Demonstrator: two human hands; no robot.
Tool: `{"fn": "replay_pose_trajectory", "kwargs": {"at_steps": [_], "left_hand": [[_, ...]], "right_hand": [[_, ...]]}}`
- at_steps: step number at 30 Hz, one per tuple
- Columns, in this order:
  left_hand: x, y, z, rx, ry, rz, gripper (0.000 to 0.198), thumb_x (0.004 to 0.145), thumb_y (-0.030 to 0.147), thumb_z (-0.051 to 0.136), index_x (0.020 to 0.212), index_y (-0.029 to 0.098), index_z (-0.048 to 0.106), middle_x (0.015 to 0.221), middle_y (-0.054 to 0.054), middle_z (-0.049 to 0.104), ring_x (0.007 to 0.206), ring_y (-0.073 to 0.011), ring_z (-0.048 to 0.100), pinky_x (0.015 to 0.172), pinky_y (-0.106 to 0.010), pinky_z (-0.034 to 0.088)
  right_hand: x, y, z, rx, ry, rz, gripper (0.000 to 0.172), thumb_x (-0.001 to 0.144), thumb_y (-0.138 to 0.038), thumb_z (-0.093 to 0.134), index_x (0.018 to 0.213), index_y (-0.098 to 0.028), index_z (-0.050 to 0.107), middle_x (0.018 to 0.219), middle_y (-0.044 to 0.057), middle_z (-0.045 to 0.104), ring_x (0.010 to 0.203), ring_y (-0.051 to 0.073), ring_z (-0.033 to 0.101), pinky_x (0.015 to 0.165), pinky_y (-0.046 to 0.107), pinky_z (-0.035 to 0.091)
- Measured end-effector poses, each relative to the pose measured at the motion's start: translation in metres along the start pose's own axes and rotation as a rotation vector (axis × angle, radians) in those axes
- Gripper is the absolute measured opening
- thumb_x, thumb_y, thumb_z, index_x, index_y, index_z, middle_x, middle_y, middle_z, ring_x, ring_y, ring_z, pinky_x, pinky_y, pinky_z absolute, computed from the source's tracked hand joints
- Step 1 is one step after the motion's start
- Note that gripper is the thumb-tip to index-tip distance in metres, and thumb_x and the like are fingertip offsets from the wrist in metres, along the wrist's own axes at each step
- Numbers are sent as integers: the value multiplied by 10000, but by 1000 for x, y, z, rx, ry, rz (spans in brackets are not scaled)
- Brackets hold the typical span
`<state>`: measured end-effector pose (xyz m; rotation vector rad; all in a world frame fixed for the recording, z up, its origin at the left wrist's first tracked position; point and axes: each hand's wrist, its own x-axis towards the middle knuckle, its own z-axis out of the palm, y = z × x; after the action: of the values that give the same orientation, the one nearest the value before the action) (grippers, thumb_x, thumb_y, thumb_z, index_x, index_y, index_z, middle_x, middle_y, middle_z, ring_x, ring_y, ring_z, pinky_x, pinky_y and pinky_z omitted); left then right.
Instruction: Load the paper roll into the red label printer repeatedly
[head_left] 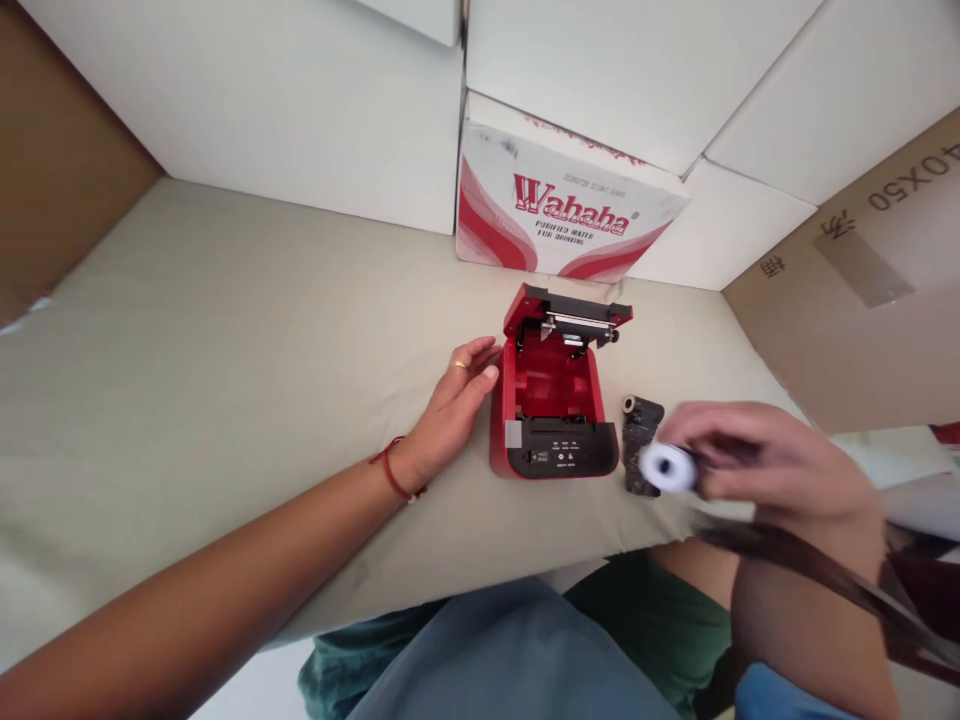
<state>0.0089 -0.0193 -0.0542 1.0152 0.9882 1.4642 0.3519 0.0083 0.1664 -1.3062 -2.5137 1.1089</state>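
A red and black printer (562,450) stands on the cloth-covered table with its lid (574,308) raised and its red inside showing. My left hand (457,400) rests against the printer's left side, fingers apart and holding nothing. My right hand (765,465), blurred by motion, is to the right of the printer and grips a small white-ended roll (667,468). A dark strip (795,550) trails below that hand toward the right edge. Between the printer and my right hand, a crumpled black film with a small core (640,430) lies on the table, partly behind the roll.
A white and red Wahaha box (562,210) stands behind the printer against white panels (322,110). A brown cardboard carton (862,260) is at the right, with another brown surface (67,160) at the far left. The table's front edge runs close to my lap.
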Motion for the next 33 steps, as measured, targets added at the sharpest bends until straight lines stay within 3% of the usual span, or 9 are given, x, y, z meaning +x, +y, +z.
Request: {"fn": "replay_pose_trajectory", "kwargs": {"at_steps": [2,5,8,10,12,16,23,28,33], "left_hand": [[-7,5,-1,161,90,146,575,1152,668,664,1605,317,613,1763,-143,569,1717,-362,518,1438,-648,447],[-23,19,-2,478,138,510,494,1201,547,595,1656,356,624,1763,-129,571,1670,-357,563,1410,-632,482],[-39,32,3,746,-5,854,594,1205,501,560,1780,354,550,1681,-118,710,1639,-370,614,1421,-631,454],[-47,37,10,871,-112,1015,568,1228,465,498,1769,314,577,1563,-92,817,1594,-325,677,1438,-573,434],[-52,39,17,947,-167,1104,498,1224,380,492,1672,252,666,1419,-72,893,1499,-276,760,1454,-519,410],[-53,43,24,990,-215,1133,381,1144,247,598,1481,171,759,1257,-79,942,1370,-253,845,1466,-492,396],[-51,45,25,944,-224,1111,481,1076,168,675,1556,157,708,1310,-114,936,1375,-273,859,1491,-544,391],[-53,42,26,929,-240,1045,563,1045,135,718,1597,246,710,1349,-101,927,1362,-309,866,1429,-627,481],[-52,43,27,960,-228,1069,505,1041,132,727,1542,195,736,1317,-111,935,1338,-297,872,1447,-594,453]], "right_hand": [[39,-9,25,123,-73,67,553,959,-752,875,1165,-239,886,743,6,702,644,193,614,620,337,520],[84,-17,55,55,77,96,361,1000,-467,863,1264,-222,844,760,-34,687,654,177,602,663,317,505],[105,-26,73,-177,213,100,251,1011,-258,825,1257,-215,855,1126,74,858,927,238,778,889,371,602],[111,-34,79,-320,223,135,290,1046,-233,796,1328,-226,861,1331,118,867,1135,300,820,1016,416,612],[115,-43,83,-438,205,198,339,1092,-270,760,1418,-253,852,1421,130,853,1221,339,822,1036,436,617],[118,-58,87,-613,162,289,350,1141,-355,704,1450,-282,852,1484,164,815,1172,356,835,917,429,633],[122,-74,90,-789,39,322,362,1152,-233,582,1427,-225,817,1318,190,887,1064,362,875,798,406,624],[129,-76,97,-815,77,305,349,1131,-151,542,1273,-194,858,1138,208,916,998,355,893,767,384,629],[139,-72,96,-778,63,301,370,1128,-153,552,1317,-200,866,1185,208,922,1056,367,895,823,404,647]]}}
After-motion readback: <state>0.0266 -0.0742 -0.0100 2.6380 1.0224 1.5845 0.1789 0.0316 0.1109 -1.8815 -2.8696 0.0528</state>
